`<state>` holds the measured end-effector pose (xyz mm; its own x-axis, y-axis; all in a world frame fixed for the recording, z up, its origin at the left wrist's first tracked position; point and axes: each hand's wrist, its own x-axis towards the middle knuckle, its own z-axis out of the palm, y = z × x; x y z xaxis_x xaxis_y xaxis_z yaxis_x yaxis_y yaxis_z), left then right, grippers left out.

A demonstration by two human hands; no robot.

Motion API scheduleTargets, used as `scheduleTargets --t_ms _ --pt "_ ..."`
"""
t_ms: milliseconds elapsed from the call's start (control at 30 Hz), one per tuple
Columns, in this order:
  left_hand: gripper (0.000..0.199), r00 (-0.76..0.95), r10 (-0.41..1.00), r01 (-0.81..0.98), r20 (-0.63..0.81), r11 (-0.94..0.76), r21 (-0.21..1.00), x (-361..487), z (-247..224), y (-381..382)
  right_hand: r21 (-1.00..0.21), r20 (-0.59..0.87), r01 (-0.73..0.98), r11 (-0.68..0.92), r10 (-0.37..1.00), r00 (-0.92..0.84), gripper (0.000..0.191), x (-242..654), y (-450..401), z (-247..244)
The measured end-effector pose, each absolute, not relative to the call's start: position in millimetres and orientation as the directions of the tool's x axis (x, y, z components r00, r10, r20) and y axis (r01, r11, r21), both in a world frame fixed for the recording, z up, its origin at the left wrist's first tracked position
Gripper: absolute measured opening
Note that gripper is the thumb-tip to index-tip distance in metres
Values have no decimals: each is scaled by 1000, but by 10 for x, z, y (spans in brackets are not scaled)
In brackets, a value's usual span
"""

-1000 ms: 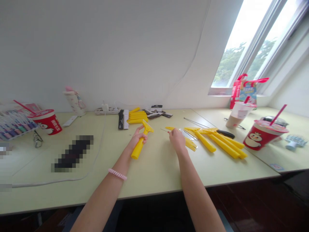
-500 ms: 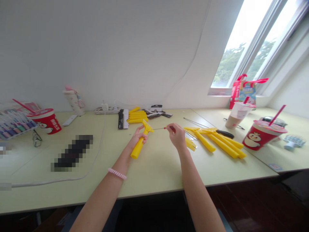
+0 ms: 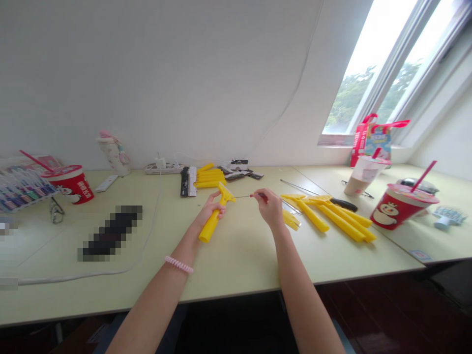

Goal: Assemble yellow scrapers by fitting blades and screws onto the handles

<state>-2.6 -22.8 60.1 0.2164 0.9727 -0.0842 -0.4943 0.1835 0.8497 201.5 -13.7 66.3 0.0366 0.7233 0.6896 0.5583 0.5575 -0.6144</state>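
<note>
My left hand [image 3: 213, 211] is wrapped round the handle of a yellow scraper [image 3: 209, 228], its head tilted up and away from me. In the fingers of my right hand [image 3: 271, 209] is a thin screwdriver [image 3: 242, 196]; its metal shaft points left and its tip meets the side of the scraper's head. The grip of the screwdriver is mostly hidden in my fingers. Just right of my right hand lie some flat yellow pieces [image 3: 291, 221] and several more yellow scrapers [image 3: 313, 217].
Behind my hands are a row of yellow handles [image 3: 210, 178], a black-and-white package [image 3: 189, 182] and dark small packets [image 3: 239, 173]. A black-handled tool [image 3: 343, 204] lies at right. Red cups [image 3: 400, 206] stand at both sides. A white cable [image 3: 92, 274] crosses the table's left.
Both hands stay almost in place, with the screwdriver's tip still at the scraper's head. The scraper has shifted only very slightly.
</note>
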Motion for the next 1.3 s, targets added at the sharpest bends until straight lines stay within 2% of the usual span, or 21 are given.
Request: scheduleTargets --t_ms 200,433,567,767,900,1000,1067,1200,1300 --pt "70 222 973 -469 -68 168 867 -27 598 -232 -599 689 589 542 724 36 18 2019 -161 687" --pt "74 258 963 -417 -73 179 891 -37 575 -231 -589 602 712 383 795 71 44 2026 -188 702" --pt "74 247 967 -413 -66 167 895 -30 571 -245 -669 538 630 393 842 47 38 2012 -186 715" --pt "76 257 965 -407 -56 161 899 -17 586 -266 -660 647 556 506 759 76 29 1992 -176 734" --pt "77 281 959 -389 -43 155 908 -14 590 -269 -680 617 594 430 774 145 31 2000 -199 723" --pt "79 285 957 -376 -53 162 912 -22 586 -265 -709 549 588 389 828 115 32 2001 -204 711" --pt "80 278 958 -365 -71 174 915 -32 584 -261 -715 525 587 378 846 95 27 1996 -196 704" --pt "80 270 959 -369 -88 188 910 -43 582 -254 -708 546 572 414 835 71 18 1986 -176 699" --pt "80 286 955 -371 -83 190 909 -39 580 -250 -707 565 551 443 823 62 19 1987 -179 705"
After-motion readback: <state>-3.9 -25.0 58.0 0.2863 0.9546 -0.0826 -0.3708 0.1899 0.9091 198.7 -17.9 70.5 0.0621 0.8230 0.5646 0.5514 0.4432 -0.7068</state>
